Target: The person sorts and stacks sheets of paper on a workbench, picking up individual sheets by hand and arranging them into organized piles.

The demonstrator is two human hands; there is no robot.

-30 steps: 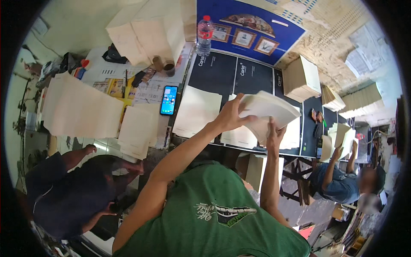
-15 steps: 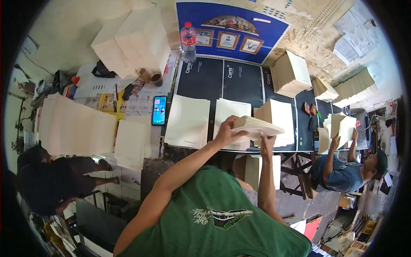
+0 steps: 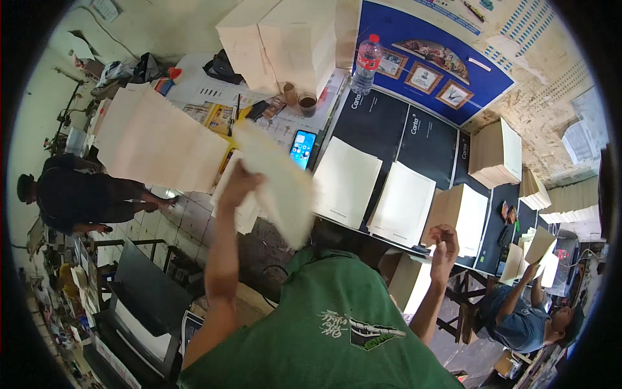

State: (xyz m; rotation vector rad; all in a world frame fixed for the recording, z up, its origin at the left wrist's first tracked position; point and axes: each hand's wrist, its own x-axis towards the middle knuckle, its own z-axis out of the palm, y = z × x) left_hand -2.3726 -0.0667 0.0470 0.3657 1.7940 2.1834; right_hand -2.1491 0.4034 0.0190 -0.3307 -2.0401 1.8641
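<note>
My left hand [image 3: 241,185] is closed on a folded cream paper section [image 3: 280,191], blurred by motion. It is held above the small stack of cream sheets [image 3: 247,217] at the left table's edge. My right hand [image 3: 444,251] is off the paper, fingers loosely curled and partly apart, with nothing visible in them. It hovers by the front edge of the black-topped table, near a tall cream stack [image 3: 472,217]. Two low cream paper stacks, one [image 3: 346,181] nearer the phone and another [image 3: 402,204] to its right, lie between my hands.
A phone [image 3: 302,149], a glass of dark drink [image 3: 307,104] and a water bottle [image 3: 367,68] stand beyond. Large paper stacks [image 3: 152,133] fill the left table. One person [image 3: 518,314] handles sheets at right; another person [image 3: 81,194] stands at far left.
The view has swung left. My left hand has carried the paper section leftward from over the black table to the left stack; my right hand has let go of it.
</note>
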